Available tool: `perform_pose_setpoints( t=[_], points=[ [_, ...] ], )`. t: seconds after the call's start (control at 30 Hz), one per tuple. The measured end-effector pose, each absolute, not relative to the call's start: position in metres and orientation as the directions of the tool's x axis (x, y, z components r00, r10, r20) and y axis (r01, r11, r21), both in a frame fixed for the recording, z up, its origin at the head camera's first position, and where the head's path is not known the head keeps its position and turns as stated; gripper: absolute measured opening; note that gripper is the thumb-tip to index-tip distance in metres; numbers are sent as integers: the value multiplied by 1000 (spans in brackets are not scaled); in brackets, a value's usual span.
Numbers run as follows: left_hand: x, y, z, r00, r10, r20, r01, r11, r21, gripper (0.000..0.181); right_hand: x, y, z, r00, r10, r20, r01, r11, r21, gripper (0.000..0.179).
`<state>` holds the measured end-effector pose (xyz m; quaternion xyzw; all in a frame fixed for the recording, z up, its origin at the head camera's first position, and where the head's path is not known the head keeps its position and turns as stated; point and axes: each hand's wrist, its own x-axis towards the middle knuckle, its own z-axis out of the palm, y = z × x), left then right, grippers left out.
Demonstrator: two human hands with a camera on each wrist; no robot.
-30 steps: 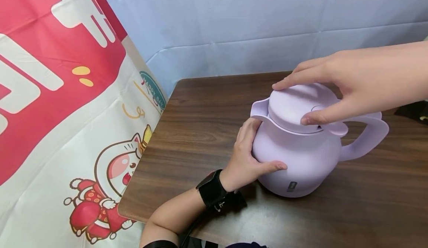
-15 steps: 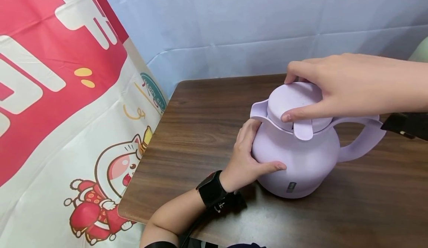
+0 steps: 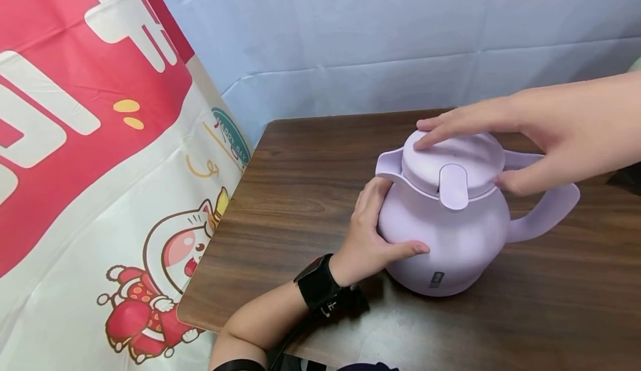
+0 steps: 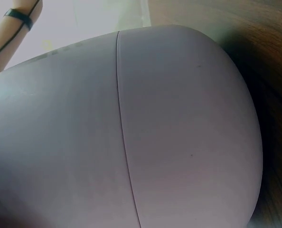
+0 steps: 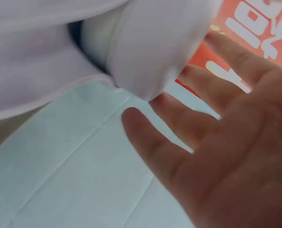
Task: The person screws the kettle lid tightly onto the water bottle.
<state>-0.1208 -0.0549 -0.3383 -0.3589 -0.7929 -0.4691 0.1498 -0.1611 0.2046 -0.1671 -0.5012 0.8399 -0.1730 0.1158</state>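
Observation:
A lavender thermal jug (image 3: 445,237) stands upright on the wooden table. My left hand (image 3: 373,237) holds its body under the spout (image 3: 388,162), thumb across the front and fingers round the left side. On top sits the round lid (image 3: 425,162), whose oblong tab (image 3: 453,186) points toward me. My right hand (image 3: 546,120) is spread over the lid, fingertips at the far left rim and thumb at the right edge. The right wrist view shows the loosely extended fingers (image 5: 198,128) beside the lid. In the left wrist view, the jug's body (image 4: 188,118) fills most of the picture.
The jug's handle (image 3: 546,215) sticks out to the right. Behind the table (image 3: 285,193) hangs a pale blue cloth (image 3: 380,43); a printed red and white cloth (image 3: 100,193) hangs at the left. A black wristband (image 3: 317,285) is on my left wrist.
The lid has turned clockwise, its tab moving from the right side to the front. My right hand turned with it, then loosened and swung back right. The left hand stayed in place.

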Motion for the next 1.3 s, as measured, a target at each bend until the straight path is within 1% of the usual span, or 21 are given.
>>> perform_pose_setpoints(
  t=[0.07, 0.13, 0.27, 0.37, 0.47, 0.57, 0.63, 0.7, 0.93, 1.0, 1.1, 1.17, 1.3],
  points=[
    [-122, -55, -337, -697, 429, 574, 710, 302, 637, 103, -165, 207, -171, -463, -886, 20, -847, 436, -306, 83],
    [-122, -54, -337, -696, 433, 573, 711, 300, 636, 103, -166, 207, -172, -486, -872, 54, -858, 465, -217, 79],
    [-121, -54, -337, -698, 439, 565, 707, 296, 643, 102, -159, 204, -172, -551, -832, 67, -831, 539, -141, 74],
    [-120, -55, -337, -699, 437, 566, 707, 301, 640, 101, -150, 197, -171, -602, -795, 75, -798, 594, -104, 68],
    [-121, -55, -336, -695, 434, 573, 711, 301, 635, 101, -143, 192, -171, -668, -738, 90, -743, 669, -23, 62],
    [-123, -54, -335, -692, 439, 573, 714, 298, 634, 102, -139, 188, -172, -730, -677, 94, -674, 736, 65, 65],
    [-124, -54, -335, -691, 445, 570, 713, 289, 638, 104, -139, 187, -171, -752, -654, 85, -645, 756, 111, 69],
    [-124, -54, -336, -687, 449, 571, 715, 279, 641, 106, -140, 186, -169, -754, -653, 70, -644, 756, 116, 71],
    [-126, -54, -337, -684, 450, 574, 717, 268, 643, 105, -142, 189, -166, -700, -713, -38, -714, 700, -4, 77],
    [-126, -54, -338, -690, 448, 568, 710, 271, 650, 105, -141, 189, -168, -698, -715, -52, -716, 698, 5, 75],
    [-125, -54, -338, -696, 447, 562, 704, 269, 657, 103, -138, 187, -174, -712, -702, -17, -702, 711, 29, 69],
    [-124, -53, -338, -696, 447, 563, 703, 266, 659, 103, -136, 185, -179, -717, -696, 34, -694, 717, 65, 67],
    [-124, -52, -338, -691, 444, 571, 710, 267, 652, 104, -130, 180, -186, -697, -697, 170, -679, 717, 157, 71]
  ],
)
